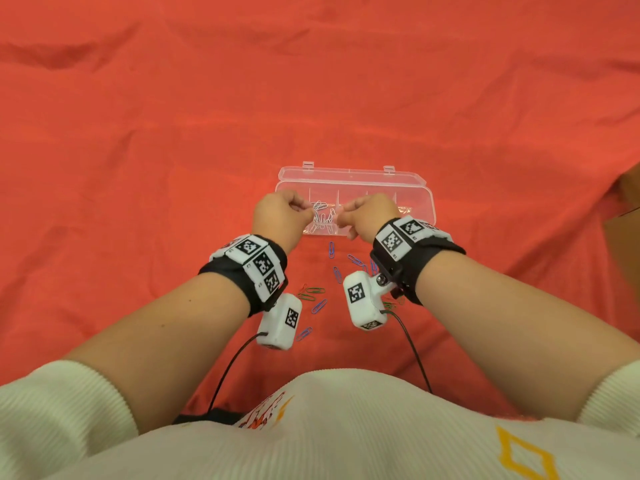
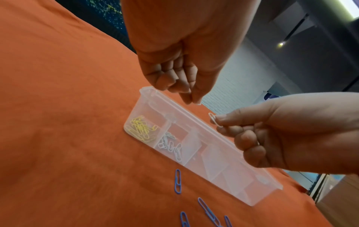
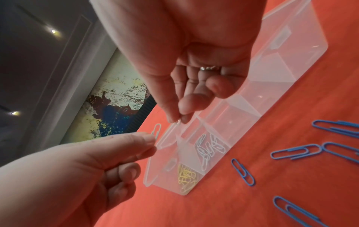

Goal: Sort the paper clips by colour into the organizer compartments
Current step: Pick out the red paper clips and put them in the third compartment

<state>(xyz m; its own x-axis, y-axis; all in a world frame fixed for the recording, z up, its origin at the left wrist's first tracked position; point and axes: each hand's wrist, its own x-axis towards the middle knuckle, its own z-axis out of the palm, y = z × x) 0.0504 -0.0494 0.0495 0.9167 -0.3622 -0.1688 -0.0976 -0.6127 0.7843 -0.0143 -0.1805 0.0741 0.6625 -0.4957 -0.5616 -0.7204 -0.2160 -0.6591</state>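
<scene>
The clear organizer (image 1: pixel 356 177) lies on the red cloth with its lid open. My left hand (image 1: pixel 309 212) and right hand (image 1: pixel 341 217) hover side by side above its left half. Each pinches a white paper clip: the left hand's clip (image 3: pixel 157 130) sticks up from thumb and forefinger, and the right hand's clip (image 2: pixel 214 121) shows the same way. White clips (image 2: pixel 170 147) fill the second compartment and yellow clips (image 2: pixel 140 127) the end one. Blue clips (image 1: pixel 331 250), green clips (image 1: pixel 313 292) and a red clip (image 1: pixel 304 286) lie loose on the cloth between my wrists.
Wrinkled red cloth (image 1: pixel 173 133) covers the whole surface. A brown cardboard box (image 1: pixel 625 216) pokes in at the right edge. The organizer's right compartments (image 2: pixel 233 176) look bare. Camera cables trail from both wrists toward my body.
</scene>
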